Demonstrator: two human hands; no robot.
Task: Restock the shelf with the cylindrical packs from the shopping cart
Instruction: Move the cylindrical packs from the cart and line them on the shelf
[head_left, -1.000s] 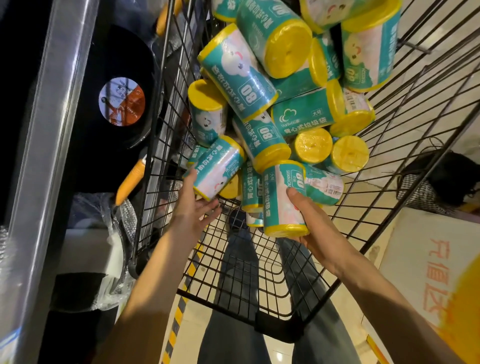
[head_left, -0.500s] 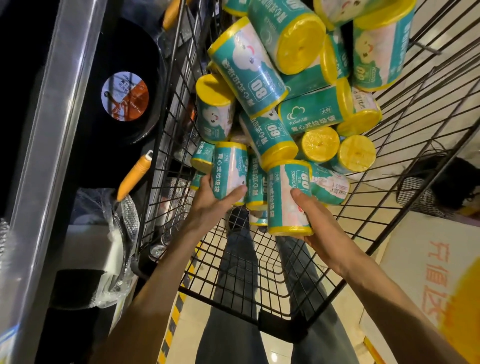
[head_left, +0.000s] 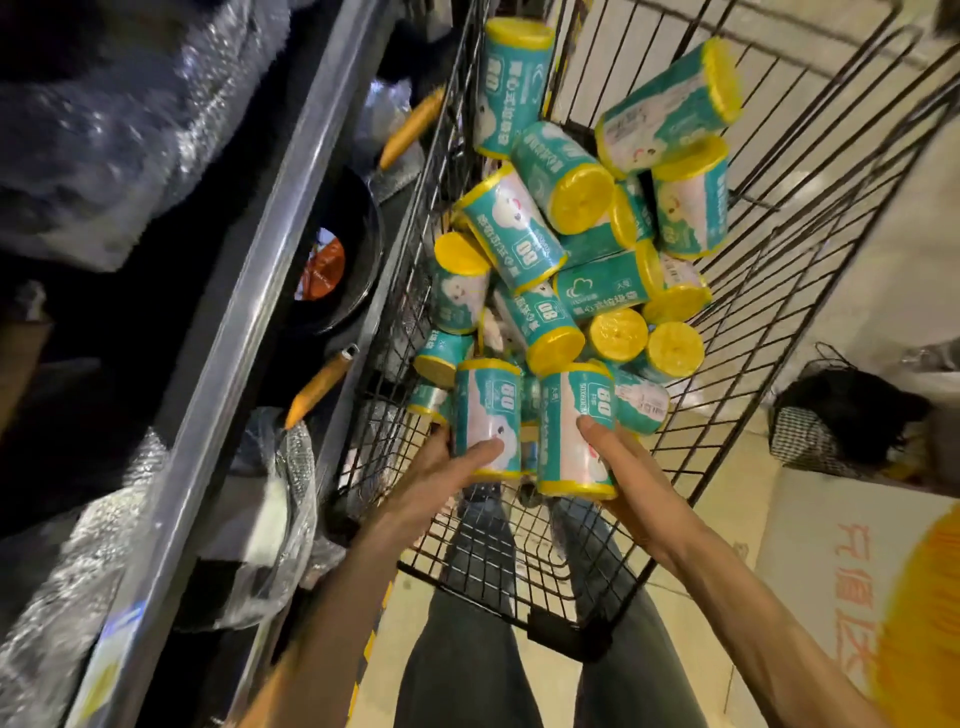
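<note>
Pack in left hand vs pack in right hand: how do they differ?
The left hand's pack sits higher and farther left; the right hand's pack sits lower, its yellow bottom rim fully visible. The left hand grips from the left, the right hand from the right. Both are upright, teal, marked 80.

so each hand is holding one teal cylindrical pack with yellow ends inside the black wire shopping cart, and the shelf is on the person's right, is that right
Not quite: the grey metal shelf stands on the person's left, not the right, as the head view shows. The rest holds: the left hand and the right hand each grip one teal cylindrical pack with yellow ends inside the black wire shopping cart.
</note>
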